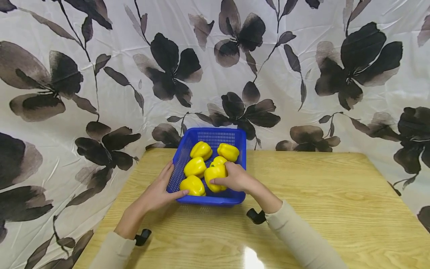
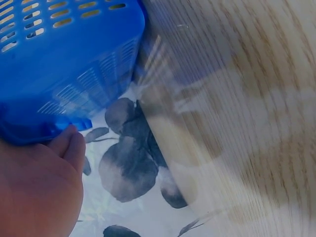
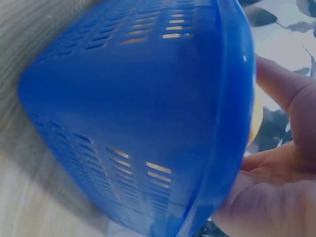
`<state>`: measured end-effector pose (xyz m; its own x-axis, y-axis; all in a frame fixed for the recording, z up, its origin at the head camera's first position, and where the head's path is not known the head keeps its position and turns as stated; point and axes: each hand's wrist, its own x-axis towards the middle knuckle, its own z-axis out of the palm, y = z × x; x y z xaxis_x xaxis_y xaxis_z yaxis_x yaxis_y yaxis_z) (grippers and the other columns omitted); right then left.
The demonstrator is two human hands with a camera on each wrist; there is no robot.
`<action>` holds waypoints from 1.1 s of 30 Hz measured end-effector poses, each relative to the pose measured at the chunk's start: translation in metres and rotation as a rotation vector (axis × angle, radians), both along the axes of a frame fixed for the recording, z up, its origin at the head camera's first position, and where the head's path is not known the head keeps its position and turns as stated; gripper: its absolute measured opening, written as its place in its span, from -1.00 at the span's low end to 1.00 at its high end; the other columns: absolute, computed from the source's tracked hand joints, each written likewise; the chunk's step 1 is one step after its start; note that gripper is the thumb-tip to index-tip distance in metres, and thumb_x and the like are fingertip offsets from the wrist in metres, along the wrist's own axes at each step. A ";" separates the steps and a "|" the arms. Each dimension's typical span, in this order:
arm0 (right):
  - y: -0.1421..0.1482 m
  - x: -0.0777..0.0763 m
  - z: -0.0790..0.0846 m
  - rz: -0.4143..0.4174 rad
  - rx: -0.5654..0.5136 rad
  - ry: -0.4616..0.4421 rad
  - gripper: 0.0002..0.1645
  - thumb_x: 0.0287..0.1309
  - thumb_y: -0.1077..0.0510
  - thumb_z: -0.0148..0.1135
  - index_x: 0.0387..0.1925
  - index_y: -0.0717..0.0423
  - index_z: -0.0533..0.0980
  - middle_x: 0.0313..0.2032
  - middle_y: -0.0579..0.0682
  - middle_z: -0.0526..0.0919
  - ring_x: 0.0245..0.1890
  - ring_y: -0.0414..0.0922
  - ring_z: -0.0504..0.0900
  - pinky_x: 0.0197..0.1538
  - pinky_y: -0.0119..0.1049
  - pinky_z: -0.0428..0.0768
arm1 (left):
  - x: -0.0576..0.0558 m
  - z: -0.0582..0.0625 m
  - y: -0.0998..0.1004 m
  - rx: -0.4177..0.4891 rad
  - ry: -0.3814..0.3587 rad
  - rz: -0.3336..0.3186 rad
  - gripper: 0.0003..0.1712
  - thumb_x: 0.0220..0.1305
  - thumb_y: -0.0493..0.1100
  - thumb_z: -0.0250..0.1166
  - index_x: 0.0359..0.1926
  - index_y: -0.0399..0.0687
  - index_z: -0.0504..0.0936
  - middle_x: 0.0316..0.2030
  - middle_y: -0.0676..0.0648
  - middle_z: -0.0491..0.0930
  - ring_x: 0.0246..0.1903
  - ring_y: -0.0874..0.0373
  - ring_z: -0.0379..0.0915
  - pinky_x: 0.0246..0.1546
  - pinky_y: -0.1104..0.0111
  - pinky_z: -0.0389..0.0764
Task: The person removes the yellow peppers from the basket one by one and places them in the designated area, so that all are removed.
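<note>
A blue plastic basket [image 1: 212, 202] with slotted walls holds several yellow bell peppers [image 1: 195, 167]. My left hand [image 1: 157, 195] grips its near left corner, the thumb over the front rim and the fingers along the outer left side. In the left wrist view, fingertips touch the basket [image 2: 64, 64] rim. Reaching over the right wall, my right hand [image 1: 237, 178] holds a yellow bell pepper [image 1: 214, 177] between thumb and fingers, above the basket's inside. From the right wrist, the basket wall [image 3: 143, 94] hides most of that pepper.
The basket stands near the back edge of a light wooden table [image 1: 319, 201]. Behind and at the left hangs a white floral cloth [image 1: 295, 93]. Black camera mounts [image 1: 256, 216] sit at both wrists.
</note>
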<state>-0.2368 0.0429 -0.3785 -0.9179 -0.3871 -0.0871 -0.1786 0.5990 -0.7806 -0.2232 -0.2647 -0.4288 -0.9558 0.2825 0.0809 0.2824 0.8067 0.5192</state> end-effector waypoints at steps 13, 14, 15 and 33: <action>0.010 -0.010 0.014 0.028 -0.241 -0.018 -0.37 0.25 -0.02 0.44 0.14 0.30 0.44 -0.15 0.11 0.63 -0.24 -0.06 0.62 -0.14 -0.23 0.67 | 0.013 0.005 -0.016 -0.071 0.009 0.054 0.43 0.14 0.55 0.30 0.65 -0.14 -0.24 0.64 -0.14 -0.33 0.54 -0.35 -0.09 0.38 -0.32 0.14; 0.014 -0.010 0.016 0.015 -0.241 -0.016 -0.37 0.25 -0.03 0.43 0.15 0.30 0.44 -0.14 0.12 0.63 -0.23 -0.05 0.62 -0.13 -0.22 0.67 | 0.012 0.006 -0.015 -0.072 0.009 0.051 0.44 0.13 0.55 0.30 0.65 -0.14 -0.25 0.64 -0.13 -0.33 0.53 -0.35 -0.09 0.38 -0.32 0.15; 0.017 -0.011 0.019 0.006 -0.239 -0.011 -0.35 0.26 -0.03 0.43 0.16 0.31 0.42 -0.12 0.13 0.63 -0.21 -0.05 0.62 -0.12 -0.22 0.67 | 0.010 0.007 -0.014 -0.069 0.007 0.050 0.44 0.13 0.56 0.30 0.65 -0.13 -0.25 0.64 -0.12 -0.34 0.53 -0.35 -0.08 0.38 -0.31 0.15; 0.066 -0.016 0.028 -0.065 -0.172 0.046 -0.30 0.28 -0.11 0.39 0.19 0.31 0.43 -0.05 0.16 0.63 -0.12 0.00 0.62 -0.05 -0.20 0.66 | 0.000 0.004 0.003 -0.085 -0.026 0.020 0.47 0.09 0.58 0.31 0.64 -0.18 -0.22 0.64 -0.17 -0.31 0.54 -0.35 -0.08 0.36 -0.33 0.17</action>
